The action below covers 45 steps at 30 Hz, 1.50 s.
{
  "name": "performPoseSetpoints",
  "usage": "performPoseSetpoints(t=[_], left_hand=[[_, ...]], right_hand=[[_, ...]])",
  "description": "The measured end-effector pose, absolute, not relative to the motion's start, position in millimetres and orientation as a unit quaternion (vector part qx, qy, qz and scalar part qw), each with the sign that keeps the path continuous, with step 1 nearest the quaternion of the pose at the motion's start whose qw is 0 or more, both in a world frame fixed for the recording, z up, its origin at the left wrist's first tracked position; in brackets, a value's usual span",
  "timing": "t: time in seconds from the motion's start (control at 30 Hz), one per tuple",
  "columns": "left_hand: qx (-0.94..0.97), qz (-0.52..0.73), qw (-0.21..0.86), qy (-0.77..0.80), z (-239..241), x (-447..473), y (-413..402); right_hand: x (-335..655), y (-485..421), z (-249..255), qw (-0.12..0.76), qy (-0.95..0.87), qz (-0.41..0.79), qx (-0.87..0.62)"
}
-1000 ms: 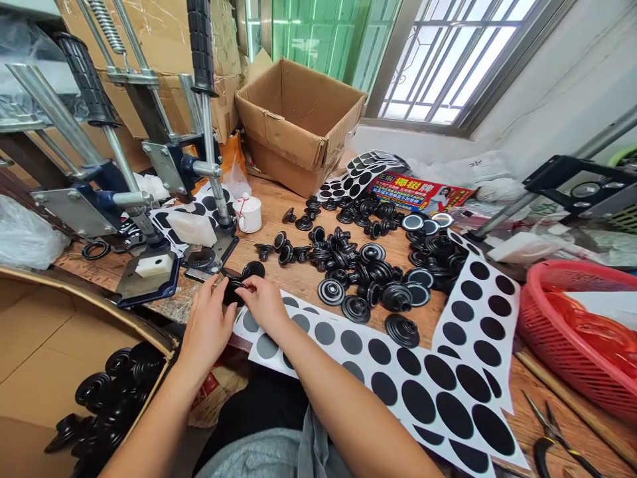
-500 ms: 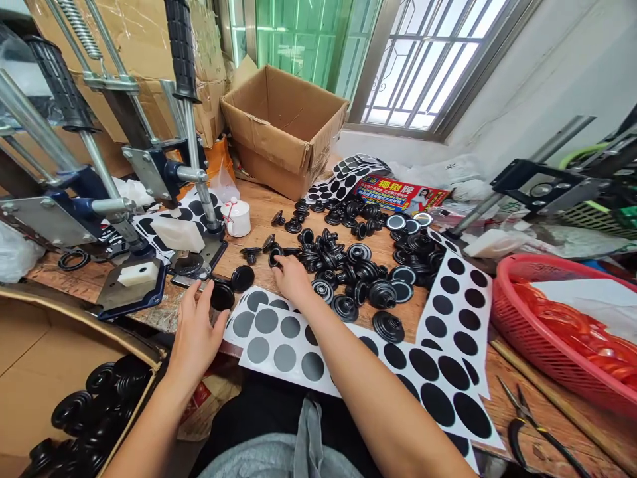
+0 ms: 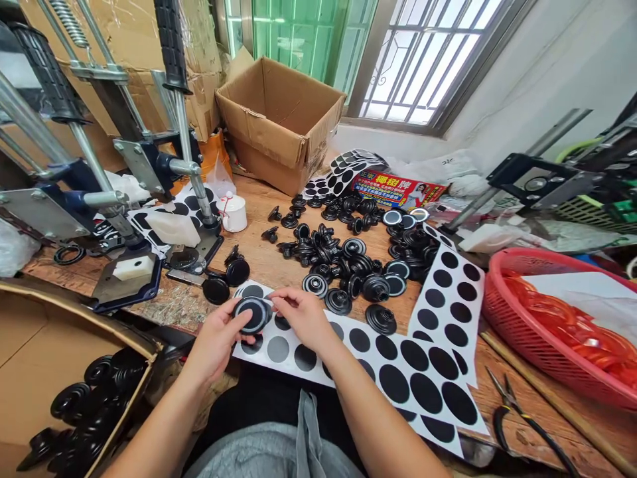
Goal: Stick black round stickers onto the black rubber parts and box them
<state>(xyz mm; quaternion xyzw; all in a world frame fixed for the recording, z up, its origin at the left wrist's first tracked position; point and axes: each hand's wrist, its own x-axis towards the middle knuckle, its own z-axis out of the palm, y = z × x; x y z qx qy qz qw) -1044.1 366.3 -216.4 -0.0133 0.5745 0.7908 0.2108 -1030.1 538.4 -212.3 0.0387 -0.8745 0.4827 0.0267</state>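
Observation:
My left hand (image 3: 219, 338) grips a round black plastic knob (image 3: 252, 315), thumb across its flat face, just above the table's front edge. At the knob's right side, the fingers of my right hand (image 3: 301, 317) are pinched together against its edge; the fingertips are partly hidden. Under both hands lies a white sheet of round black stickers (image 3: 361, 340). Two black knobs (image 3: 215, 290) lie face up beyond my left hand, with another tipped on its side. A heap of similar stepped black knobs (image 3: 323, 249) spreads over the table beyond my right hand.
Lever presses (image 3: 186, 166) stand at the left, another press (image 3: 530, 179) at the right. An open carton (image 3: 281, 149) and a white lidded cup (image 3: 233, 214) are behind. A red basket (image 3: 552, 332) and pliers (image 3: 512, 405) lie right; a carton of black parts (image 3: 30, 338) sits lower left.
My right hand has come back toward me from the knob heap. My left hand has moved right, away from the flat knobs, and now holds a knob between both hands.

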Motion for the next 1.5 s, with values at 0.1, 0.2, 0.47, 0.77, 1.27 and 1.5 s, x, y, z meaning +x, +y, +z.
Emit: performPoseSetpoints(t=[0.1, 0.2, 0.47, 0.77, 1.27, 1.5], left_hand=[[-0.079, 0.811, 0.151, 0.559, -229.6, -1039.5, 358.5], [-0.107, 0.831, 0.129, 0.53, -238.7, -1035.7, 356.1], [-0.113, 0.837, 0.134, 0.519, -243.2, -1038.1, 357.7], [-0.111, 0.846, 0.126, 0.506, -247.7, -1039.9, 356.5], [-0.119, 0.843, 0.119, 0.511, -247.9, -1039.2, 356.7], [-0.113, 0.834, 0.13, 0.524, -236.9, -1036.3, 360.2]], right_hand=[[-1039.1, 527.5, -226.3, 0.028, -0.922, 0.384, 0.026], [-1046.6, 517.0, -235.1, 0.012, -0.94, 0.341, 0.02], [-1083.9, 521.3, -230.1, -0.061, -0.96, 0.265, 0.064], [-1055.9, 512.8, -233.8, 0.008, -0.975, 0.199, 0.098], [-1027.1, 535.9, -247.7, 0.051, -0.837, 0.538, 0.082], [-1020.9, 569.5, -222.7, 0.01, -0.518, 0.854, -0.042]])
